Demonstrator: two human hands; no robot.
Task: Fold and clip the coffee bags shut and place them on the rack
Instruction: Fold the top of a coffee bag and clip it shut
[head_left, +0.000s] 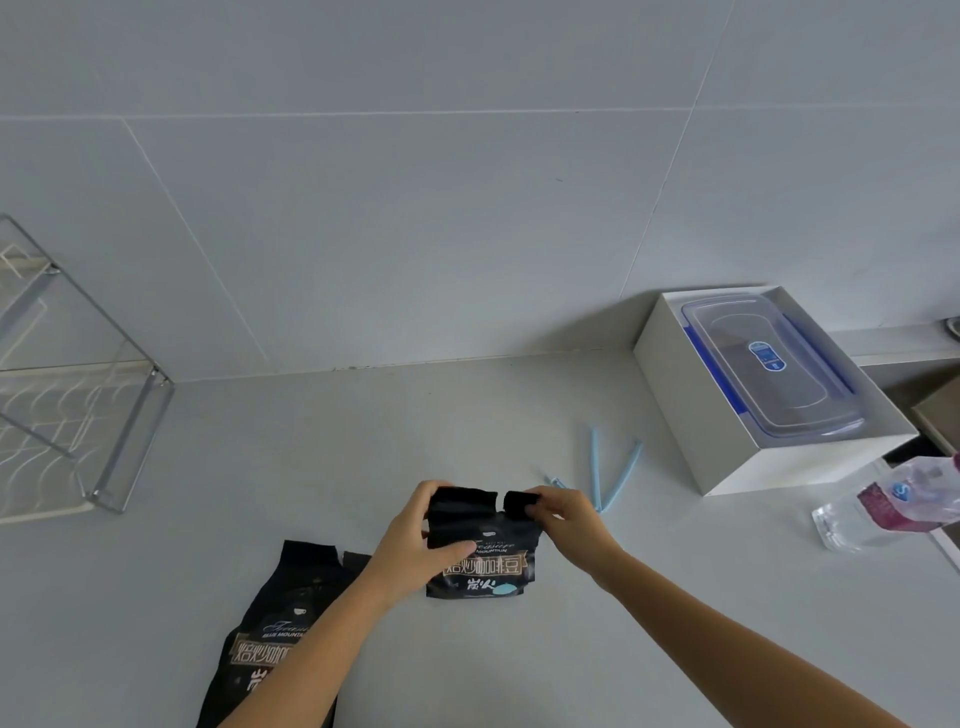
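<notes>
Black foil catches the light on the upright coffee bag (480, 564) standing near the front middle of the pale grey counter (467, 415). Its face carries a bronze-edged label band with large pale characters, small white lettering above that, and a light blue oval patch near the bottom edge. The top of the bag is rolled down into a thick dark cuff, and the cuff shows a gap in the middle, so it reads as two separate folded lumps. The left hand (415, 535) grips the left lump, fingers curled over the top edge and thumb pressed flat across the bag's front. The right hand (563, 519) pinches the right lump between thumb and bent fingers.

A second coffee bag (260, 639) of the same design lies flat on the counter to the left and nearer the person, partly covered by the left forearm; its top is unfolded, with a notch in it.

Light blue clips (613, 475) lie on the counter just beyond the right hand, long thin sticks spread out like a fan. The wire rack (104, 415) stands at the far left against the tiled wall, well apart from both bags. A white box (670, 374) holding a clear container with blue latches (769, 364) sits at the right, and a crumpled clear plastic bottle (883, 499) lies near the right edge.
</notes>
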